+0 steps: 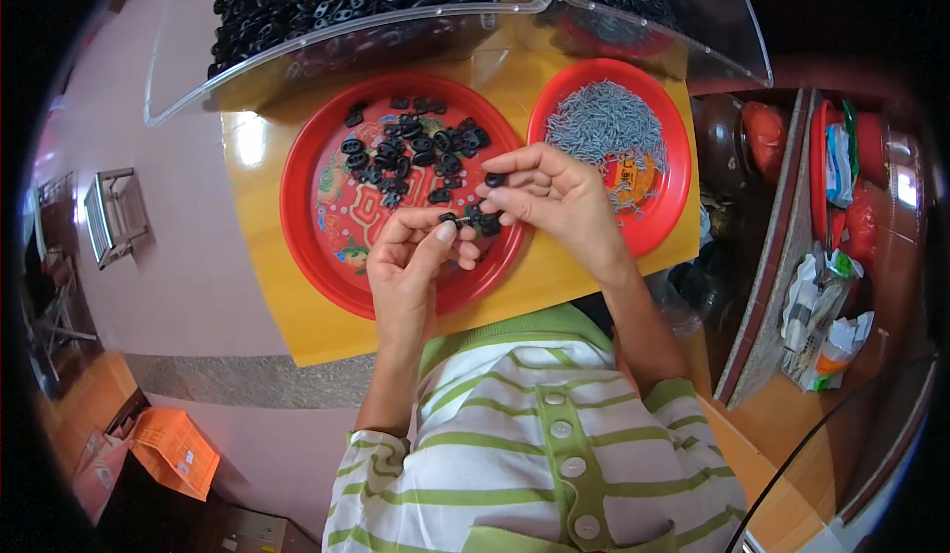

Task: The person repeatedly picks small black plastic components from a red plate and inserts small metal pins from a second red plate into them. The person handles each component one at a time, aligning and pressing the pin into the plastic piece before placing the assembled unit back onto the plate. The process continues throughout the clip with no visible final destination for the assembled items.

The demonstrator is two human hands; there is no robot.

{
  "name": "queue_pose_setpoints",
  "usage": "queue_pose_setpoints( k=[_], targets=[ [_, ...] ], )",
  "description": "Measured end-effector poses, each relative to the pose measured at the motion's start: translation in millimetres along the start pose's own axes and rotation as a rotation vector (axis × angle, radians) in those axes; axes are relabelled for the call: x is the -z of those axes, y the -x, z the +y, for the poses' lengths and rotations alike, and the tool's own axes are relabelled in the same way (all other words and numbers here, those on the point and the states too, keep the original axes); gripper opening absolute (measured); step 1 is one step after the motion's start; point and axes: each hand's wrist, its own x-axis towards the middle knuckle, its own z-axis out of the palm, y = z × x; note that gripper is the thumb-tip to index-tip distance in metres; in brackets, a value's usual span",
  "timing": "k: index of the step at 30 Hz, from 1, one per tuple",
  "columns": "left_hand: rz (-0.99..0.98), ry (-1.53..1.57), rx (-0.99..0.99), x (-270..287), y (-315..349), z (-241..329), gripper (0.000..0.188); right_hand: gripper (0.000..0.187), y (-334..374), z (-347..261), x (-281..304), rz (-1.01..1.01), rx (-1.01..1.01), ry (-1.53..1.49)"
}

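Okay, my left fingers [432,249] pinch black parts [485,222], right fingers [536,160] nearly closed on a black piece [495,180]; steady hold seems best.

Toward the counter's [307,325] left edge lies one tray [322,256], loose parts [423,143] in it. Right of it, by the right edge, a second tray [677,157] holds screws [606,123]. Bins [327,33] stand behind both, toward the far edge.
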Motion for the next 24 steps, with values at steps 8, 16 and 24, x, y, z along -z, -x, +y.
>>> queue_pose_setpoints(
  k=[8, 16, 24],
  targets=[
    [0.086, -0.044, -0.023, -27, -4, -12, 0.011, 0.023, -5, -4, 23, -0.106, -0.004, -0.015],
    [0.249, -0.060, -0.143, -61, 12, -26, 0.011, 0.020, -2, 1, 47, -0.219, -0.062, -0.183],
    [0.264, -0.096, -0.131, -75, 31, -40, 0.011, 0.020, 23, 4, 59, -0.265, -0.071, -0.315]
  ],
)
